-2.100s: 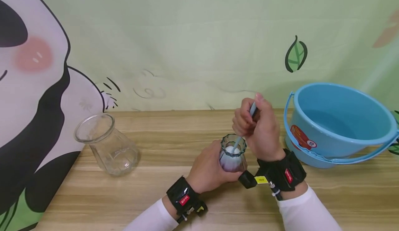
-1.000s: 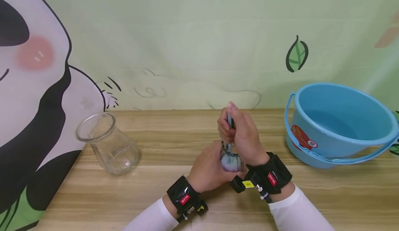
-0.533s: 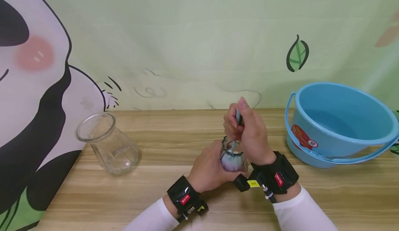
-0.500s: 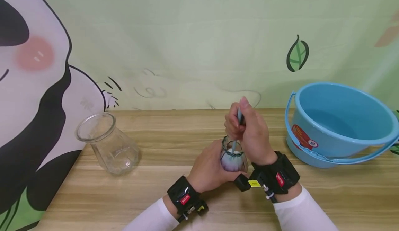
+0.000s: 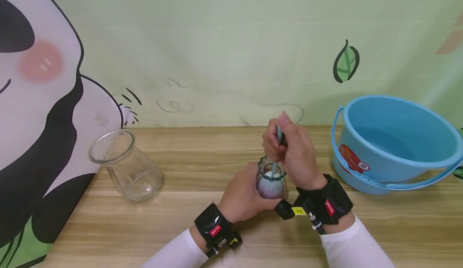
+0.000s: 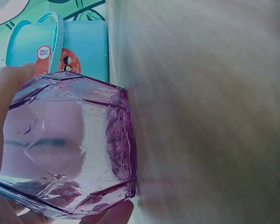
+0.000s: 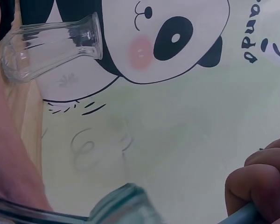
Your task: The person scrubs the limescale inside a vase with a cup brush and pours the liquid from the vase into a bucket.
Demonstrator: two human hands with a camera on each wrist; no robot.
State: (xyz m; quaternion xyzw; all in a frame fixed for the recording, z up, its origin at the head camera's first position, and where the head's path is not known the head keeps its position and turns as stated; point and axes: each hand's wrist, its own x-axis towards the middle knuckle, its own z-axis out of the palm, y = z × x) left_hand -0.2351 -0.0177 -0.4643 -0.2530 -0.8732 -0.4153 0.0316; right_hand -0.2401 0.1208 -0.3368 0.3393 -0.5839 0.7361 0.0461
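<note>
My left hand (image 5: 242, 195) grips a small glass vase (image 6: 123, 144), tinted purple near its base and teal at the wavy rim. Thumb and fingers wrap its side, and its mouth tilts up. From above, my right hand (image 5: 300, 155) holds the blue-grey handle of a bottle brush (image 5: 279, 134) in curled fingers, thumb up along the top. The brush runs down through the vase's mouth, and its white head shows inside the glass. In the right wrist view only the vase's rim (image 7: 126, 207) and a bit of handle (image 7: 245, 215) appear.
A larger clear glass jar (image 5: 134, 175) stands on the wooden table (image 5: 173, 228) to the left. On the right is a light blue bucket (image 5: 383, 173) with its handle folded down in front. A green panda-print cloth (image 5: 202, 59) hangs behind the table.
My right hand and the brush handle dip left and down about a second ago, then come back up and right. My left hand and the vase stay nearly still.
</note>
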